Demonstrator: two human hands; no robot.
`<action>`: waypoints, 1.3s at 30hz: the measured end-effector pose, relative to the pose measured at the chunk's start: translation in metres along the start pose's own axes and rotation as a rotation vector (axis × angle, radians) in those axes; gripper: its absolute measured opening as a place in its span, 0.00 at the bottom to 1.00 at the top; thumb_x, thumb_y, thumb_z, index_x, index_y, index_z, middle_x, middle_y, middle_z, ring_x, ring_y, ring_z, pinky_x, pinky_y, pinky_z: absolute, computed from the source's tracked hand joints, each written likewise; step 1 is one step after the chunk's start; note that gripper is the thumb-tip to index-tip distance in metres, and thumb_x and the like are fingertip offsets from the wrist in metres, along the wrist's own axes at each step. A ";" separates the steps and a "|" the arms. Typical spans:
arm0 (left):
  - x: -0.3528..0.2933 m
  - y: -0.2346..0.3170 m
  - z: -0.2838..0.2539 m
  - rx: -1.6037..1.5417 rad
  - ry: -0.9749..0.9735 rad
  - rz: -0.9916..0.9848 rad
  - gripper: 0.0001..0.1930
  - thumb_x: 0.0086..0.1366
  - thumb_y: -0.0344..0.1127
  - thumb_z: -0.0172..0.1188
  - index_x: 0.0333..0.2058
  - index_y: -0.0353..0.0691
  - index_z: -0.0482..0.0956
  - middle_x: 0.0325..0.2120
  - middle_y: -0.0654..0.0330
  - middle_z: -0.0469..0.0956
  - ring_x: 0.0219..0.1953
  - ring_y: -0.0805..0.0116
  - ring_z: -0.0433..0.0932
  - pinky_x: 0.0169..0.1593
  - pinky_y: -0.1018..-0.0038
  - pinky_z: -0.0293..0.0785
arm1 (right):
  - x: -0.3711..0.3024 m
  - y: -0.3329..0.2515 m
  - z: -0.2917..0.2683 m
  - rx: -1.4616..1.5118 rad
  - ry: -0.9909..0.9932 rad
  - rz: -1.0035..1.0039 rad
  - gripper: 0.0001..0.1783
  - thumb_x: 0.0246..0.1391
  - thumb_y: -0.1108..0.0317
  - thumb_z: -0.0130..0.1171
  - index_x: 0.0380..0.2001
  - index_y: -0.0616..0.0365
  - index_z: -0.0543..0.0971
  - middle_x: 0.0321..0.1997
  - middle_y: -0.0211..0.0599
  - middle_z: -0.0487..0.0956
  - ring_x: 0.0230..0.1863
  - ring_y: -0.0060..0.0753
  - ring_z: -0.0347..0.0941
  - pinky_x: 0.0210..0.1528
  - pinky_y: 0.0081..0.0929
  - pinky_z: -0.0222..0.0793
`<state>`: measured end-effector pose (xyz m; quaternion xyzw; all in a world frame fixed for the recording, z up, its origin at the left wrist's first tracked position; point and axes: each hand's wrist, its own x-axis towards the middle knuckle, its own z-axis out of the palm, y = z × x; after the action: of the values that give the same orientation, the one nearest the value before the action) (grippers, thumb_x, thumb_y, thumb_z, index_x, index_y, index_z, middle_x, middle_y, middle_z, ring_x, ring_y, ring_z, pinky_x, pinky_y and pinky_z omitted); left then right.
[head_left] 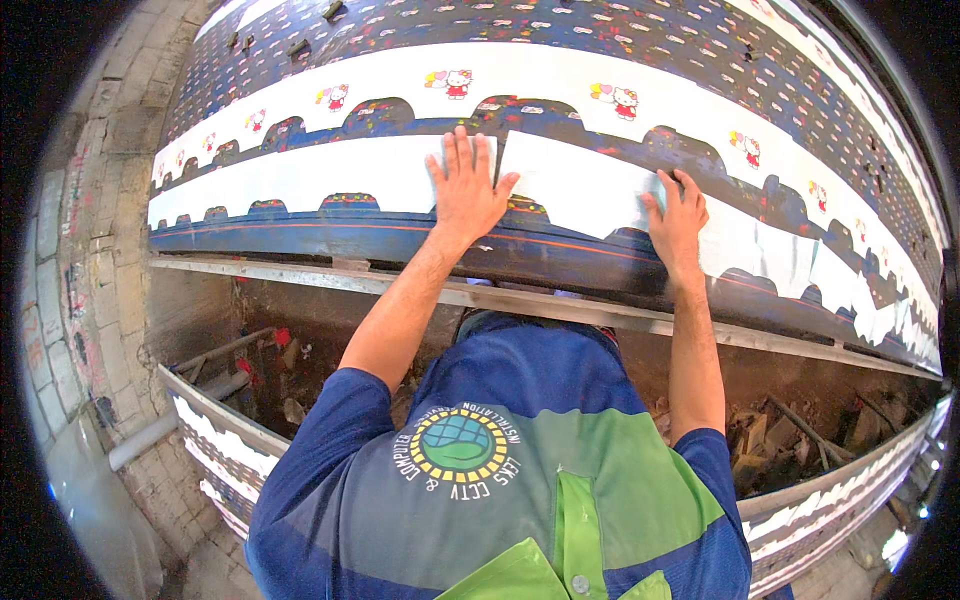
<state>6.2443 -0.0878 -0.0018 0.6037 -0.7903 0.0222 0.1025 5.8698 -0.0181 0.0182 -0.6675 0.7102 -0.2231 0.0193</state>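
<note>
A long dark-blue work table (330, 240) stretches in front of me, covered in layers of old prints. Thin, cloth-like white pieces with scalloped edges lie along its near side. My left hand (466, 195) rests flat with fingers spread on the right end of one white piece (300, 180). Just right of a narrow gap lies a second white piece (570, 180). At its right end my right hand (680, 220) touches down with bent fingers, thumb apart from them. Farther back runs a white row (540, 75) printed with small cartoon figures and balloons.
A metal rail (440, 290) edges the table's near side. Below me, scraps and sticks (790, 430) lie in a brown gap. Another table (225, 450) with white strips stands behind me. Small dark blocks (300, 48) sit far up the table. Paving (120, 280) runs along the left.
</note>
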 end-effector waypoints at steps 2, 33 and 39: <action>0.013 0.021 0.000 -0.003 -0.034 -0.006 0.46 0.80 0.67 0.48 0.80 0.34 0.58 0.82 0.32 0.47 0.84 0.30 0.44 0.75 0.18 0.40 | 0.001 0.006 -0.002 0.015 -0.018 -0.038 0.30 0.67 0.51 0.71 0.69 0.44 0.80 0.76 0.47 0.69 0.75 0.58 0.63 0.76 0.62 0.54; 0.013 0.011 -0.045 -0.750 0.223 -0.241 0.22 0.78 0.36 0.69 0.64 0.38 0.76 0.40 0.54 0.82 0.30 0.66 0.82 0.35 0.65 0.79 | 0.033 0.010 0.005 0.298 -0.114 -0.021 0.16 0.62 0.53 0.75 0.46 0.50 0.89 0.78 0.35 0.72 0.79 0.54 0.56 0.78 0.61 0.47; 0.019 -0.005 -0.023 -0.755 0.173 -0.291 0.23 0.76 0.39 0.71 0.63 0.39 0.77 0.39 0.55 0.83 0.28 0.69 0.82 0.32 0.66 0.78 | 0.032 0.009 0.017 0.284 -0.061 -0.012 0.15 0.63 0.54 0.71 0.39 0.55 0.85 0.75 0.35 0.74 0.78 0.52 0.57 0.78 0.59 0.46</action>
<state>6.2472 -0.1032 0.0233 0.6253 -0.6377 -0.2332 0.3847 5.8632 -0.0534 0.0085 -0.6687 0.6664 -0.3013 0.1339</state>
